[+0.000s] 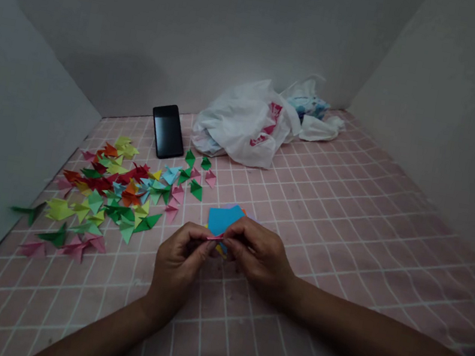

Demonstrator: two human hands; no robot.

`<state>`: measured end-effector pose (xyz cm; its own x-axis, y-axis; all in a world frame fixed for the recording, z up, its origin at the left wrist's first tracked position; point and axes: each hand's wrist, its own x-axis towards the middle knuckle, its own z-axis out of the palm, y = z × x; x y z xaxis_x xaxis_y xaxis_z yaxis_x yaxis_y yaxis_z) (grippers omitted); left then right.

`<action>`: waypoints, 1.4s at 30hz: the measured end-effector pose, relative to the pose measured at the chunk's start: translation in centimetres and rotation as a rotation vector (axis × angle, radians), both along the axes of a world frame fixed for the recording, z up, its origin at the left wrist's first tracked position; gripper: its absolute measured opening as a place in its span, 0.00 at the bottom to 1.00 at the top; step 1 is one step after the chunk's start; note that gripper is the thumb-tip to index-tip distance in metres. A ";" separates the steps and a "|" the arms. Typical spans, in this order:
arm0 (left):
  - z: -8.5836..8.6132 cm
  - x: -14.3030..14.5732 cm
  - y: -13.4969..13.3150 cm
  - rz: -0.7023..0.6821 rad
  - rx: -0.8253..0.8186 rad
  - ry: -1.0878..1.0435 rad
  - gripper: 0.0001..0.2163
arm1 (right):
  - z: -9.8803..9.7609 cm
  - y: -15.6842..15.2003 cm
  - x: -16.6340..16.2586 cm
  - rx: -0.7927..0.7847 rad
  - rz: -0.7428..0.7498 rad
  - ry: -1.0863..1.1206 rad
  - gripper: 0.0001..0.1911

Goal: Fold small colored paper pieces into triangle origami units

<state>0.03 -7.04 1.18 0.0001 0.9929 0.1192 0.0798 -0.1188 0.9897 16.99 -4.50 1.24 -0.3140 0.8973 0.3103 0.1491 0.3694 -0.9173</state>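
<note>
Pinching pink paper, left hand facing right hand, fingers curled

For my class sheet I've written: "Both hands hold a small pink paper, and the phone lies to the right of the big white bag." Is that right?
Not quite: the phone lies to the left of the big white bag, as the head view shows. The left hand and right hand do hold a small pink paper.

We can pass over the checked cloth at right; folded papers block left, a white bag ahead.
</note>
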 end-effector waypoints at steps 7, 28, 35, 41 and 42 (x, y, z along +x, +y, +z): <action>0.3 0.3 0.1 0.021 -0.116 -0.122 0.03 | -0.2 0.2 -0.3 -0.244 0.092 0.201 0.02; 0.7 0.1 0.5 -0.115 -0.260 -0.042 0.09 | 0.2 0.3 0.0 -0.221 0.094 0.080 0.06; 0.9 0.1 0.3 -0.213 -0.188 0.074 0.10 | 0.9 0.2 0.4 0.018 0.062 -0.070 0.11; 0.8 -0.2 0.3 -0.275 -0.174 0.134 0.11 | 0.1 0.4 0.2 -0.120 0.159 -0.050 0.14; 0.6 -0.2 0.4 -0.292 -0.171 0.144 0.10 | 0.1 0.4 0.2 -0.108 0.176 -0.067 0.15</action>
